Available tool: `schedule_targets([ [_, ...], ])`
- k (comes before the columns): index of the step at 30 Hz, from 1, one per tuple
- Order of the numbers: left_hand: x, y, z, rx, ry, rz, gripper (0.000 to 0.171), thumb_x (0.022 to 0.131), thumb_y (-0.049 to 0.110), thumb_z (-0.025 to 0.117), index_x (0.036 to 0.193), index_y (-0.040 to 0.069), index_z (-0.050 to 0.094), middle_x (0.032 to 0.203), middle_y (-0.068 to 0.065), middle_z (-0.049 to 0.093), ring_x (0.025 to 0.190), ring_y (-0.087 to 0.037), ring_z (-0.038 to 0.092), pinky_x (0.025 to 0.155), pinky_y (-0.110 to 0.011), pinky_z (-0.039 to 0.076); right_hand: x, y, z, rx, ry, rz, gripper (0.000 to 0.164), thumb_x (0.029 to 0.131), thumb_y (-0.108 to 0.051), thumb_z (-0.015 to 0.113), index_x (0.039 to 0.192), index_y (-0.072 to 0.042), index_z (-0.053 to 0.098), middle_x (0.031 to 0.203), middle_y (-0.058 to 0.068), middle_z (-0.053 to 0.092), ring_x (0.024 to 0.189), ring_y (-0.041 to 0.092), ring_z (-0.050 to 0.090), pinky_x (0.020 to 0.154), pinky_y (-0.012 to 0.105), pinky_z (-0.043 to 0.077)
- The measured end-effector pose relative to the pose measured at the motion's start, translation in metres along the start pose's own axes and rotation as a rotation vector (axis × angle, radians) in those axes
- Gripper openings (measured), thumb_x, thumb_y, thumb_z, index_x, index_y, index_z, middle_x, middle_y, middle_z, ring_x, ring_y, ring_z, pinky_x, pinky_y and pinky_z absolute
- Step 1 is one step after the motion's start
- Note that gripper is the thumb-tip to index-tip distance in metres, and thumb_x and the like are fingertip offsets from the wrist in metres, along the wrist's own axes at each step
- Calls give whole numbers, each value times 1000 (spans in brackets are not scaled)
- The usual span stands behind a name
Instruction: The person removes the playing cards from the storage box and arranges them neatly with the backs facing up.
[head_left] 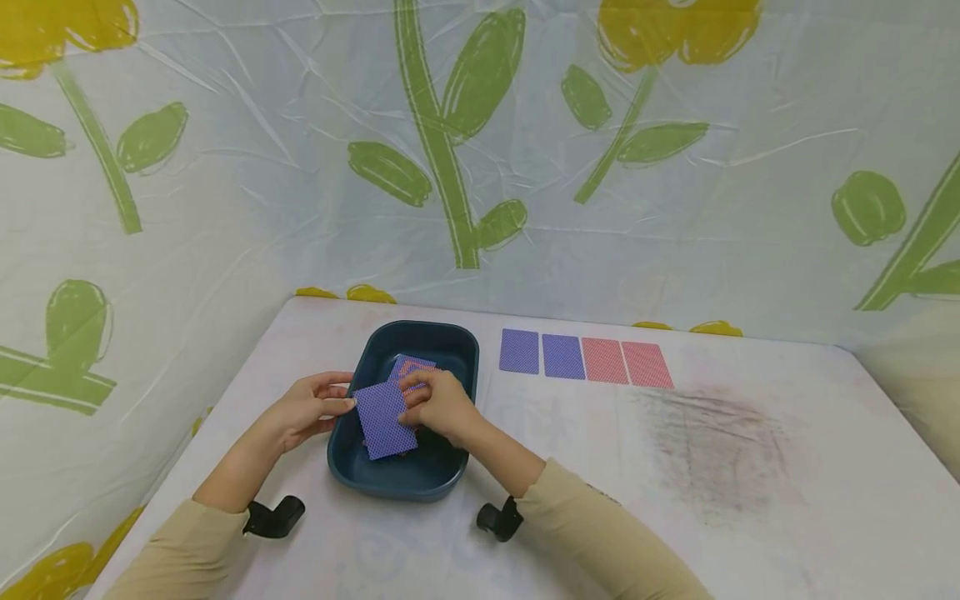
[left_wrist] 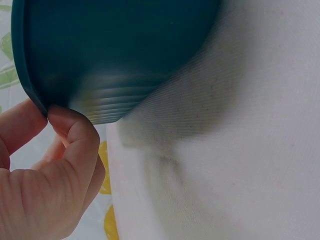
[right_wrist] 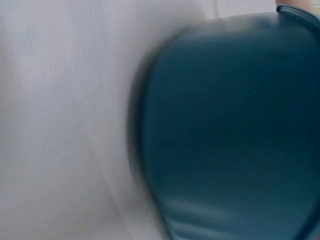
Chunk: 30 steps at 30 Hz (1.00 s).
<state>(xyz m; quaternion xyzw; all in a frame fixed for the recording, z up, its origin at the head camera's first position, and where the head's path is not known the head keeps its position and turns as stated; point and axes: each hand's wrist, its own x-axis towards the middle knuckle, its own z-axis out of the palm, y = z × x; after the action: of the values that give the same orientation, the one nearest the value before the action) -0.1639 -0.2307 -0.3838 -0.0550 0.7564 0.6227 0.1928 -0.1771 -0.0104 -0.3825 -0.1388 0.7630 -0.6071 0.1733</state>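
Gripping the teal bin (head_left: 401, 490) by its rim with the left hand (head_left: 303, 408), pinching a blue-backed card (head_left: 383, 423) over it with the right hand (head_left: 441, 407).

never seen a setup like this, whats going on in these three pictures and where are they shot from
There is no machine here, just a person working with two bare hands. The widest picture comes from a camera on the head, looking forward and down. The other two come from a camera on each wrist and mostly show the outside of a dark teal bin; the black devices below the forearms are probably those cameras.

The bin stands on a pale table. To its right, two blue cards and two red cards lie in a row.

The left hand is at the bin's left rim; the right hand reaches over it. Between them is another blue card, apparently held, though which fingers hold it is hard to tell.
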Motion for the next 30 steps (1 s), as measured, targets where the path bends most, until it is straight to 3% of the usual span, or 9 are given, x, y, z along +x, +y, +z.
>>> schedule_targets([
  [7,0,1,-1,2,2,0,57,90,5,58,140,-4,32,101,-9,51,86,-16,53,73,-27,48,-4,-11,-17,41,39,35,32,75,12,69,106,7,61,81,12,64,70,14,61,68,31,54],
  [17,-1,-1,0,6,10,-3,56,91,5,58,139,-4,33,101,-11,50,86,-18,53,72,-27,48,-10,-22,-51,237,44,166,40,78,10,67,116,6,57,81,4,65,70,12,63,72,34,53],
  [30,-1,-4,-2,-18,3,7,57,91,6,59,139,-5,32,101,-9,51,86,-15,53,72,-27,48,-26,-7,-110,490,165,284,53,85,8,57,135,4,39,98,9,57,77,14,62,70,25,52],
])
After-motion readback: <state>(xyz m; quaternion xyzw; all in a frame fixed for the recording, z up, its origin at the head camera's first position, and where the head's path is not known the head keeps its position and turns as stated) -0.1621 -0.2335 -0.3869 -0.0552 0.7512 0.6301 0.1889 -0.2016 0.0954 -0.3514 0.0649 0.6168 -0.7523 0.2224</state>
